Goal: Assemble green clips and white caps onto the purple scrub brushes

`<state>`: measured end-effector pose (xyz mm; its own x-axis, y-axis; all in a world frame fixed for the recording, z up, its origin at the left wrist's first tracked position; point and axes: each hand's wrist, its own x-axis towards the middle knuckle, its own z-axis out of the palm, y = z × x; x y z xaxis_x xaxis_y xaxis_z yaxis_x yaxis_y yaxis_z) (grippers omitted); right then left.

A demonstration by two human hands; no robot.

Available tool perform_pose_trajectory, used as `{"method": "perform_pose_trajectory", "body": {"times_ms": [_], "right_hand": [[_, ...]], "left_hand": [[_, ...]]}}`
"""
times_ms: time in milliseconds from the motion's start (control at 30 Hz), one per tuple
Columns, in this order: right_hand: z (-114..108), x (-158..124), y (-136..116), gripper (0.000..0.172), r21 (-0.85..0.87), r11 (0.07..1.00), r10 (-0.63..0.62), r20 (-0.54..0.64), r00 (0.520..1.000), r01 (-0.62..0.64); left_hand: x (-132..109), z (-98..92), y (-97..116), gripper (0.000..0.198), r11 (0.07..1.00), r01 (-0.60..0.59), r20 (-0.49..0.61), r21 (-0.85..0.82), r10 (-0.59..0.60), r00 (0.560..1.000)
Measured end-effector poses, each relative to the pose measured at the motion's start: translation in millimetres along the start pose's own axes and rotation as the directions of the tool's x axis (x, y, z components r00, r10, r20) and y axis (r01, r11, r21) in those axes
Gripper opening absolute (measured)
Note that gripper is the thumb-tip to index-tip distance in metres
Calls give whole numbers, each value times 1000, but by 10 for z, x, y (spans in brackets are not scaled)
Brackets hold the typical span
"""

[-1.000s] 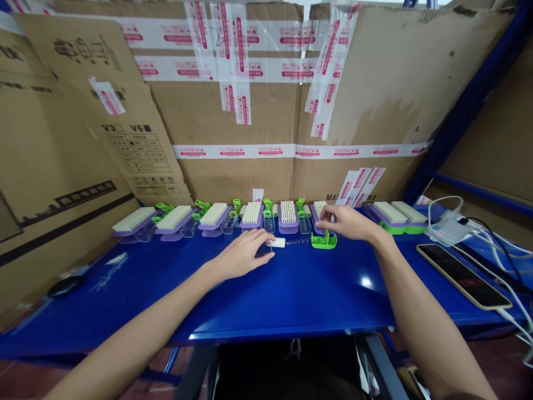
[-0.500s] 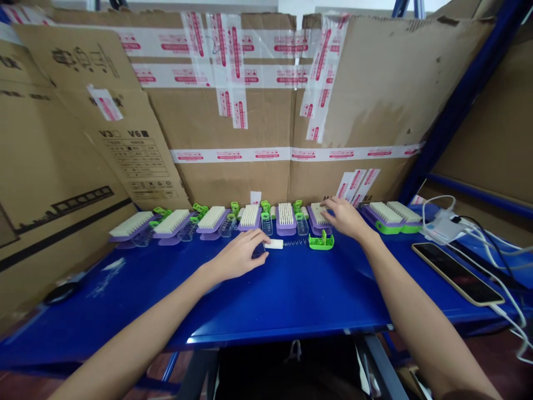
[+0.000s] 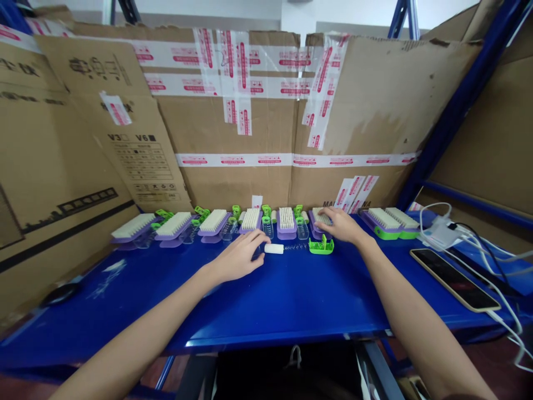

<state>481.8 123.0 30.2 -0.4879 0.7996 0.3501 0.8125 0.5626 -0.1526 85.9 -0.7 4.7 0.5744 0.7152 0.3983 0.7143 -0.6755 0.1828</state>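
Observation:
My left hand (image 3: 238,256) curls its fingers around a small clear plastic piece, mostly hidden by the hand, on the blue table. Right beside the fingertips lies a white cylinder (image 3: 273,249). A thin metal spring (image 3: 296,246) runs from it toward a bright green plastic bracket (image 3: 321,246). My right hand (image 3: 342,224) is closed at the near side of a purple brush (image 3: 317,214) with cream bristles, its thumb and fingers on the brush; its right part is covered by the hand.
A row of purple brushes (image 3: 174,224), green clips and clear containers (image 3: 267,228) lines the back of the blue table (image 3: 291,300). Two brushes with green ends (image 3: 389,222) stand right. A phone (image 3: 454,279), white cables and an adapter (image 3: 442,234) lie farther right. Taped cardboard (image 3: 233,186) walls the back.
The view has tilted up slightly, so everything sits a little lower. Both hands stay almost in place; the right fingers have drawn slightly closer around the brush.

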Motion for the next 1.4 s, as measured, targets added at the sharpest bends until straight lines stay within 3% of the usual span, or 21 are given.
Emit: {"method": "perform_pose_trajectory", "body": {"times_ms": [167, 433, 533, 733, 900, 1400], "right_hand": [[-48, -32, -15, 46, -90, 990, 112, 25, 993, -110], [-123, -75, 182, 25, -152, 945, 289, -22, 957, -289], [-115, -81, 207, 33, -147, 936, 318, -41, 947, -320], [71, -70, 241, 79, -167, 925, 341, -21, 940, -340], [166, -70, 320, 78, -184, 910, 381, 17, 925, -371], [130, -48, 276, 76, -214, 886, 434, 75, 898, -411]], "left_hand": [[-5, 21, -23, 34, 1000, -21, -8, 4, 21, 1000], [-3, 20, -17, 32, 1000, -17, 6, 11, 17, 1000], [-1, 37, -22, 30, 1000, -13, 8, 9, 13, 1000], [2, 37, -31, 28, 1000, -3, 9, 15, 2, 1000], [4, 22, -40, 27, 1000, -9, -4, 18, 9, 1000], [-4, 61, -128, 26, 999, 16, 9, 47, -17, 1000]]}}
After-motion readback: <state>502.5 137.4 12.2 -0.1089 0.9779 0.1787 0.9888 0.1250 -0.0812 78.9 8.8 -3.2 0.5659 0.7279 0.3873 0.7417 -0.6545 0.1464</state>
